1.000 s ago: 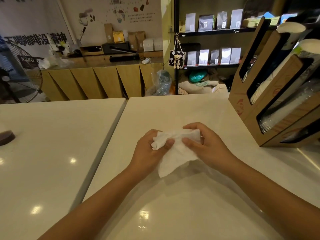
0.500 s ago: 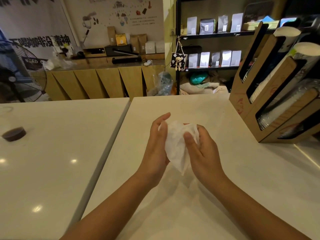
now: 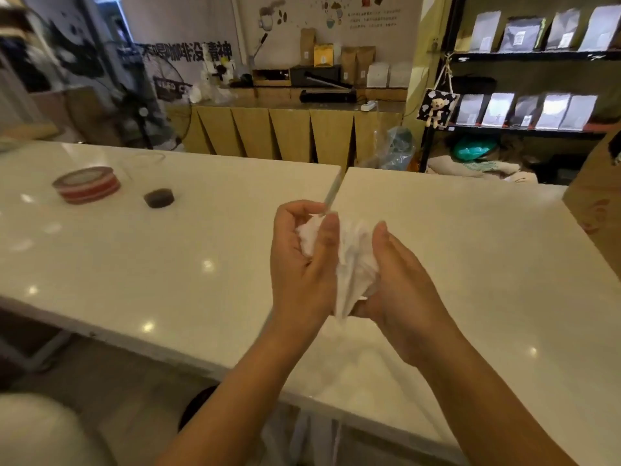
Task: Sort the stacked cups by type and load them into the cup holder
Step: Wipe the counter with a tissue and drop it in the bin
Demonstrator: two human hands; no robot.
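Two bare hands meet above the white counter (image 3: 470,250), with a crumpled white paper tissue (image 3: 353,264) bunched between them. The left hand (image 3: 302,264) has its fingers curled over the top of the tissue, the thumb lying along its front, so it grips the upper wad. The right hand (image 3: 400,284) cups the tissue from the other side, fingers bent round it, and a loose tail of the paper hangs down between the two palms. Both hands are raised clear of the counter surface. The wooden cup holder (image 3: 594,210) shows only as a brown panel at the far right edge, standing on the counter well apart from the hands; its slots and any cups are out of view. On the adjoining white table (image 3: 134,264) to the left sit a red-and-white striped round tin (image 3: 87,185) and, just beside it, a small dark cap (image 3: 159,198). Behind, a black shelf (image 3: 524,57) carries rows of grey and white pouches
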